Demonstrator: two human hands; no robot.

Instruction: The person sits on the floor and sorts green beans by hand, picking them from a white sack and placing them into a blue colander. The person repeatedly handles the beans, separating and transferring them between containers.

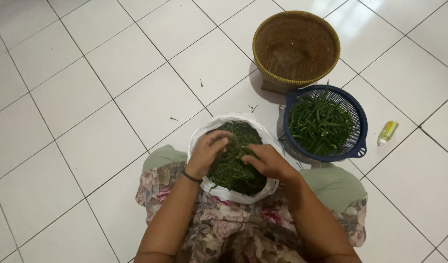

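Hands meet over the white bag (232, 194): left hand (209, 151) and right hand (267, 160) both curl fingers into the green stems (231, 170) directly beneath, grip unclear.

From the white plastic bag (233, 192) in the person's lap, the tiled floor (87, 97) to the left and straight ahead lies open, with only a few stray green scraps on it. To the right of the bag a blue colander (360, 122) full of greens sits just beside it, a woven basket (296, 46) stands beyond that, and a small bottle (387, 132) lies farther right, crowding that side
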